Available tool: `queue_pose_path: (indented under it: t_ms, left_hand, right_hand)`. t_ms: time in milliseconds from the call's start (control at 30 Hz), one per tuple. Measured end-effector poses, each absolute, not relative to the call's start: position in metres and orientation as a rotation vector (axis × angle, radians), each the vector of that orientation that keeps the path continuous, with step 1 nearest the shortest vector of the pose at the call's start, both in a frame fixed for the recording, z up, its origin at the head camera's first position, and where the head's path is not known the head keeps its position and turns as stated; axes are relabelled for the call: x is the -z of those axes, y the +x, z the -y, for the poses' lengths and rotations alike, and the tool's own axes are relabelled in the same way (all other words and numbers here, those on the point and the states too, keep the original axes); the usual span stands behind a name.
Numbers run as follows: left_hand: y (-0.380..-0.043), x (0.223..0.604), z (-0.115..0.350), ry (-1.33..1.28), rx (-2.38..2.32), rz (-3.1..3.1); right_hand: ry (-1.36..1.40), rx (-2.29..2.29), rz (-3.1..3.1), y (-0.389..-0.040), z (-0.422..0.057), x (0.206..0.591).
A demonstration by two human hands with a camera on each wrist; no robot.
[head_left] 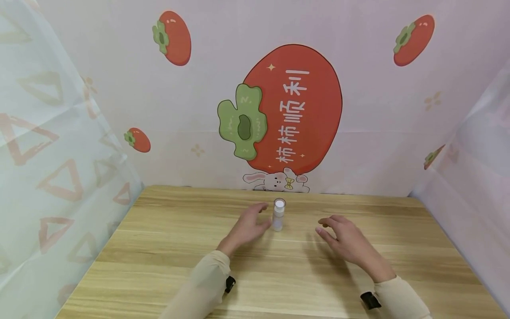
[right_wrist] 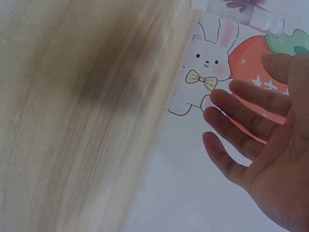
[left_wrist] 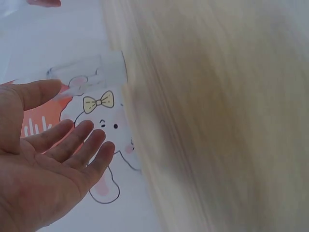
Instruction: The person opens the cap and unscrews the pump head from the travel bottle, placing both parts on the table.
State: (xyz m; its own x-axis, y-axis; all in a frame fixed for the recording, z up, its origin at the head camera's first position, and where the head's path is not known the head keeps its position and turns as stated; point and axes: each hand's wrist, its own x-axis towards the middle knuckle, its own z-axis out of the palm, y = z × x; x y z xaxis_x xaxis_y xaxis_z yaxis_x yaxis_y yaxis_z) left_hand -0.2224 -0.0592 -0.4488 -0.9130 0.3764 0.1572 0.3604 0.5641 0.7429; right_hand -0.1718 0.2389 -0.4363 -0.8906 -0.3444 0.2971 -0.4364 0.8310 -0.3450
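A small slim bottle [head_left: 278,221] with a whitish, see-through body and a clear cover over its white top stands upright on the wooden table [head_left: 167,248]. In the right wrist view the bottle [right_wrist: 263,20] shows a dark purple pattern. My left hand [head_left: 249,225] is just left of it, fingers loosely bent and thumb close to its side; whether they touch is hard to tell. Farther off on the right, my right hand [head_left: 346,239] hovers over the table with relaxed fingers, holding nothing. Both palms, the left hand [left_wrist: 53,169] and the right hand [right_wrist: 270,130], face the bottle.
A pale backdrop [head_left: 203,88] printed with persimmons and a rabbit rises behind the table's back edge. Fabric side walls [head_left: 59,146] flank the table left and right. Black straps [head_left: 370,300] hang at both cream sleeves [head_left: 400,296].
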Motion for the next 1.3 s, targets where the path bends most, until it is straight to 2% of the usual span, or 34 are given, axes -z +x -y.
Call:
queue_pose_path:
  t_ms: [700,1300]
  left_hand:
    - [-0.228,0.462,0.033,0.464,-1.557,-2.557]
    - [-0.228,0.462,0.028,0.471,-1.553,-2.546]
  right_hand:
    - [0.637,-0.649,2.829,-0.171,-0.228,0.442]
    - [0.65,-0.649,2.824,-0.172,-0.22,0.439]
